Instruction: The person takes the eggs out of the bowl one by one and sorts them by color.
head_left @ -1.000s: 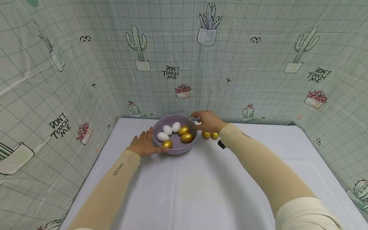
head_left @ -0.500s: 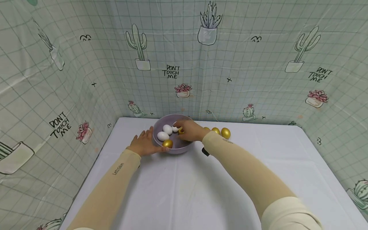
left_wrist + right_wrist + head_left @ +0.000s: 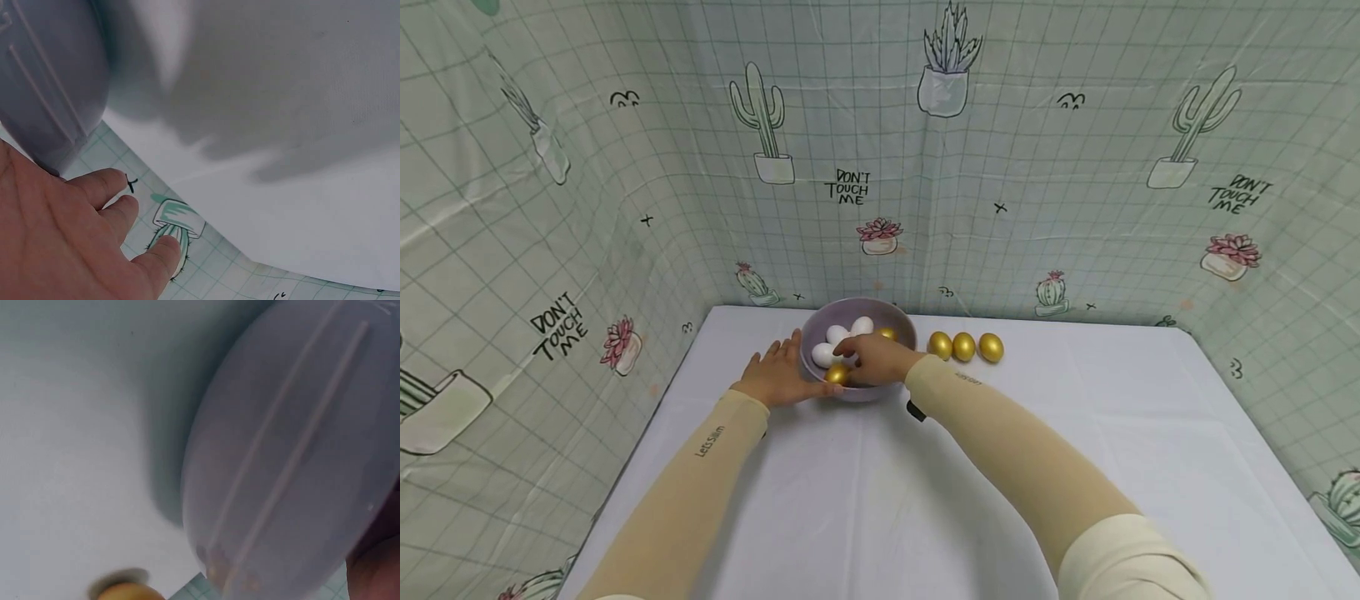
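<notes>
A purple bowl (image 3: 820,321) stands near the back of the table in the head view, holding white eggs (image 3: 823,356) and gold eggs (image 3: 837,374). My left hand (image 3: 775,377) rests against its left side, fingers spread and thumb along the front rim. In the left wrist view that hand (image 3: 69,237) lies beside the bowl's outer wall (image 3: 50,87). My right hand (image 3: 880,358) reaches over the right rim into the bowl, thumb and fingers apart around the front gold egg. It hides part of the bowl's inside. The right wrist view shows mostly the bowl's wall (image 3: 281,450).
Three gold eggs (image 3: 964,347) lie in a row on the white tablecloth (image 3: 1075,400), right of the bowl. A patterned cloth (image 3: 1000,250) with cactus drawings hangs behind the table and along its sides.
My right hand has moved from beyond the bowl's right rim into it, then left toward the front gold egg. The arm uncovers the row of gold eggs. My left hand stays put.
</notes>
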The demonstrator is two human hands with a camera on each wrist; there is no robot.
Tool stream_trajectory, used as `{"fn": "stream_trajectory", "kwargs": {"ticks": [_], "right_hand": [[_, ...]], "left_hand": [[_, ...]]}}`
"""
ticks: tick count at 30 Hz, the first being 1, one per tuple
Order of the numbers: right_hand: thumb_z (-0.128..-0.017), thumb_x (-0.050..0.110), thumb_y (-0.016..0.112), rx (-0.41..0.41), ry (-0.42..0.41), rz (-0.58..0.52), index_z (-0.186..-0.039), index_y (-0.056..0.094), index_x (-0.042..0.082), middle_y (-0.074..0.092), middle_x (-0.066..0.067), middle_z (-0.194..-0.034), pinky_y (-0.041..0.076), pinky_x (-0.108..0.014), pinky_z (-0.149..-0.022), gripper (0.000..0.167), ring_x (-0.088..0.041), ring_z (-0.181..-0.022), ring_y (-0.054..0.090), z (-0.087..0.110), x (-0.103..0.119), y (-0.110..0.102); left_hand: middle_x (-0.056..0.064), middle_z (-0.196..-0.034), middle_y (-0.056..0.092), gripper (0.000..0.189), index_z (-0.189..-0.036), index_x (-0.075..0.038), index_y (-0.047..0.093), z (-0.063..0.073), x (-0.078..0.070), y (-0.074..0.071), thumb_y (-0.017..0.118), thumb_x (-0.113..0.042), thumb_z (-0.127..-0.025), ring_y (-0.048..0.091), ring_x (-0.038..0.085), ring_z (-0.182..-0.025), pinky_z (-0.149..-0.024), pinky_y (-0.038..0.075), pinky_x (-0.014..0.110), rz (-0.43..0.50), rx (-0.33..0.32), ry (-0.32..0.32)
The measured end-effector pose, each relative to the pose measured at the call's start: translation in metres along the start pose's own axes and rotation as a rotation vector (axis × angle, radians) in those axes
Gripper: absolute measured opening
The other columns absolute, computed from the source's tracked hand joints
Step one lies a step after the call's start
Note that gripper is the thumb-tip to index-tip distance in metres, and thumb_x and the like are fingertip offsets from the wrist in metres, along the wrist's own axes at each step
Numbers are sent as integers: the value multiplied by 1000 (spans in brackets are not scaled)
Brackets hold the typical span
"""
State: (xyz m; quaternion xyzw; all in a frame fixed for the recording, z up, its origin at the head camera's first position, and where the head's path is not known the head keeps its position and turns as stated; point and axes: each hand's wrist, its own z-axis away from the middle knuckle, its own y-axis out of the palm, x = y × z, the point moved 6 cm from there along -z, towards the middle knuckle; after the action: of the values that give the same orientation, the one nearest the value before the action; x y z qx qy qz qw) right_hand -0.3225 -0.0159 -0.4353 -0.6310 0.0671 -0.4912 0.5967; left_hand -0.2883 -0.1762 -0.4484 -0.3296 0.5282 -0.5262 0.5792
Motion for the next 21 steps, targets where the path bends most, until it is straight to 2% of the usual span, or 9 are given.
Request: {"fn": "stream_trajectory", "kwargs": {"ticks": [7,12,21], "right_hand": [[-96,13,68,5,-12,11,-136,60,7,63,-7,-130,51,-32,-95,41,-21,-113,63,-2,-2,4],[-95,13,69,7,-27,11,-130,64,7,66,-3,-122,51,-31,-93,36,-20,-110,63,-4,-2,6],[-96,24,70,8,-21,39,-125,68,12,68,2,-117,50,-31,-95,32,-17,-111,63,-7,0,9]], "left_hand": [[24,-161,19,138,-158,2,1,0,-1,-1,53,-91,-70,16,41,-148,-116,12,61,-7,2,2],[25,-161,19,138,-158,2,1,0,-1,-1,54,-90,-70,16,41,-148,-116,12,61,-1,6,4],[26,-160,20,137,-158,2,1,1,-2,-2,53,-90,-71,16,42,-147,-115,13,62,-1,4,10]]}}
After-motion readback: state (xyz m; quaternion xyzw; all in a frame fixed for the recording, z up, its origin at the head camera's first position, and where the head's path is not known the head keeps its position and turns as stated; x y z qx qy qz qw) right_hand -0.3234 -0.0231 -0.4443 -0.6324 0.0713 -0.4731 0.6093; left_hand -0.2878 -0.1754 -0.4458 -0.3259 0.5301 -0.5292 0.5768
